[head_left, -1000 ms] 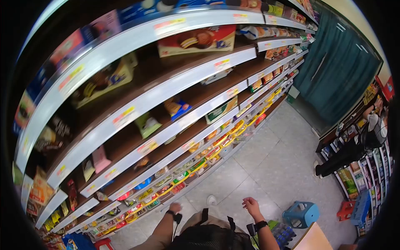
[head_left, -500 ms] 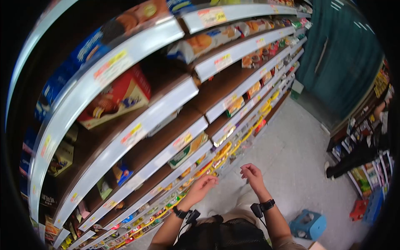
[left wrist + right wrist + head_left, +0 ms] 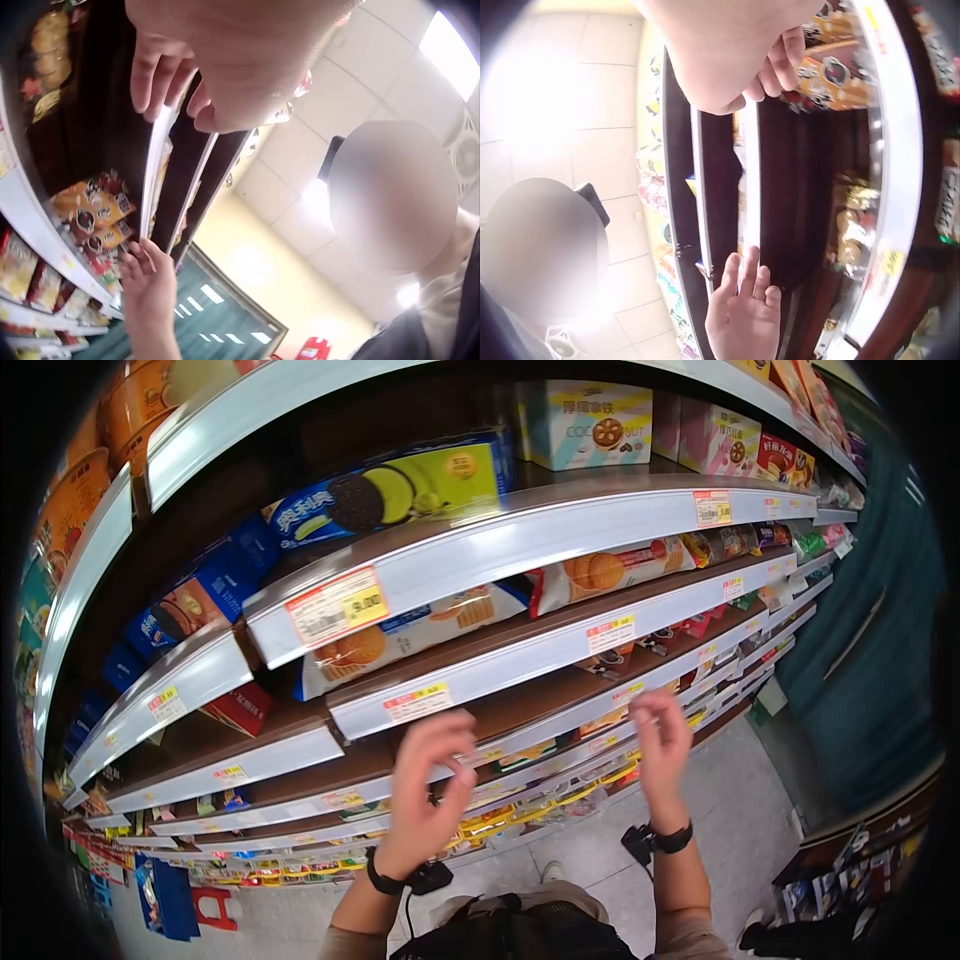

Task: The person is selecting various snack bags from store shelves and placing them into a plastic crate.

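Over the last second both hands have been raised from low beside the body to the front of the shelves, and the head view has been turned squarely onto the goods, which are now shown much nearer. The left hand [image 3: 425, 800] and the right hand [image 3: 660, 755] are held well apart, each with fingers loosely bent and nothing gripped. By this the work is judged to have been brought to the shelf, with no item taken up yet. Nearest to the fingers is the pale shelf edge [image 3: 510, 668]; on that shelf, beyond the hands, a white packet [image 3: 400, 635] is laid toward the left and a red packet [image 3: 615, 565] toward the right. A blue-and-green box [image 3: 395, 495] is set on the shelf above, at the left. Whether the edge is touched by any fingertip cannot be told, since hands and edges are overlapped in all views. Some fingers of the left hand are hidden behind others, and both hands are slightly blurred. In the left wrist view, print on the orange packs [image 3: 94, 214] is too blurred to be read. The shelf backs are lost in darkness, and at the far right the green door [image 3: 860, 660] is cut off.
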Demonstrator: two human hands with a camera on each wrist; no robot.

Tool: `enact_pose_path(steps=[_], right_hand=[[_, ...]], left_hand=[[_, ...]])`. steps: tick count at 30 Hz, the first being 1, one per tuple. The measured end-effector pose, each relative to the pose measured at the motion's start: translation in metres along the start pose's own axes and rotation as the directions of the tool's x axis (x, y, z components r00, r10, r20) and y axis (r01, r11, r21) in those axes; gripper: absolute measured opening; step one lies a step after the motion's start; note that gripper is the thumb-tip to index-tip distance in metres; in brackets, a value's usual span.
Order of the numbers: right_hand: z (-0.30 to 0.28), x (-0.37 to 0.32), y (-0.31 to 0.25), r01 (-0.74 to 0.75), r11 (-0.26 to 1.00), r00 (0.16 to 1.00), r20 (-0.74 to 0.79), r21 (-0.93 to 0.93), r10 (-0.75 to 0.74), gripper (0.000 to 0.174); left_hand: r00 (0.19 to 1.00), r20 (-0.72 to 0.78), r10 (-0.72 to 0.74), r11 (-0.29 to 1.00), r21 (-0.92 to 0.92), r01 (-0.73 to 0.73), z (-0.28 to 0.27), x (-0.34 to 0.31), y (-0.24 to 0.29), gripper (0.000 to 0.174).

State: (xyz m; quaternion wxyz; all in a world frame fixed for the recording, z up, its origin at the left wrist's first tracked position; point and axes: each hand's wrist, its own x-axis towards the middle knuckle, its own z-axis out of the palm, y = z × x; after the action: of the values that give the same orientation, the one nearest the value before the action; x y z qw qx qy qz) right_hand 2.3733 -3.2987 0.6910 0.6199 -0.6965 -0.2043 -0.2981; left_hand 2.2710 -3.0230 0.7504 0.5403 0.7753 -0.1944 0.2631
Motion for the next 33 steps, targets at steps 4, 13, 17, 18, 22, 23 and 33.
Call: enact_pose_path(steps=[4,13,17,18,22,23,33], right_hand=[[-0.043,0.079,-0.021,0.156,0.958,0.976,-0.113,-0.24,-0.188,0.025],[-0.048,0.152,-0.033,0.332,0.726,0.936,0.112,-0.602,-0.334,0.047],[-0.044,0.149,-0.027,0.32,0.754,0.943,0.12,-0.573,-0.309,0.047],[-0.044,0.148,-0.019,0.298,0.862,0.952,0.066,-0.41,-0.297,0.047],[-0.041,0.131,-0.019,0.269,0.956,0.963,-0.041,0.117,-0.266,0.05],[-0.04,0.124,-0.017,0.306,0.928,0.952,-0.092,0.213,-0.293,0.051],[0.009,-0.028,-0.042,-0.024,0.886,0.999,-0.026,0.462,0.041,0.076]], left_hand=[[0.985,-0.174,0.005,0.996,-0.089,-0.021,0.028,0.041,0.013,0.033],[0.984,-0.017,-0.177,0.977,-0.127,0.173,0.121,0.101,0.052,0.075],[0.987,-0.142,-0.08,0.969,-0.242,0.044,0.132,0.104,0.045,0.073],[0.99,-0.14,0.018,0.99,-0.134,-0.037,0.131,0.103,0.042,0.075],[0.95,-0.208,0.233,0.969,-0.026,-0.244,0.135,0.082,0.042,0.078],[0.937,-0.218,0.273,0.959,-0.01,-0.282,0.136,0.074,0.042,0.075],[0.862,-0.301,0.408,0.912,0.174,-0.371,0.077,-0.08,-0.005,0.075]])
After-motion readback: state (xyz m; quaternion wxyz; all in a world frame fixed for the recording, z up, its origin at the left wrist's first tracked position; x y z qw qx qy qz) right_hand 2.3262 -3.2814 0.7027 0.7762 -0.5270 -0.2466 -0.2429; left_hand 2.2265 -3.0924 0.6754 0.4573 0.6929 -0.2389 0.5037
